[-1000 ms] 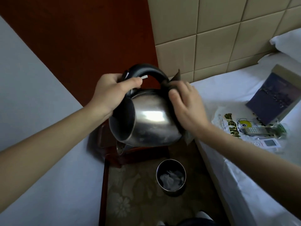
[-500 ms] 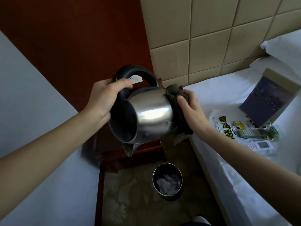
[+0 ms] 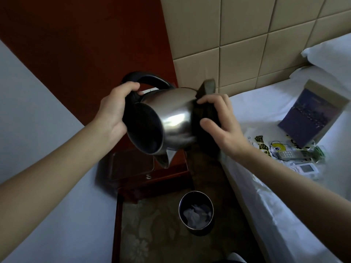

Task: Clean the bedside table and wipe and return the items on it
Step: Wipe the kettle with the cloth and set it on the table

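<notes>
Left hand [image 3: 114,112] curls around the black handle [image 3: 152,80]. Right hand [image 3: 226,126] cups a dark cloth [image 3: 206,111], fingers and thumb pressing it to the steel kettle [image 3: 174,114]. The kettle is held on its side between the hands, left hand at its 9 o'clock, right at 3 o'clock, spout down. Bedside table [image 3: 133,166] lies at its 6 o'clock, waste bin [image 3: 197,231] at 5 o'clock.

The kettle [image 3: 176,118] hangs over the bedside table [image 3: 133,168], the bin [image 3: 195,227] before it, the bed [image 3: 266,107] at right.
</notes>
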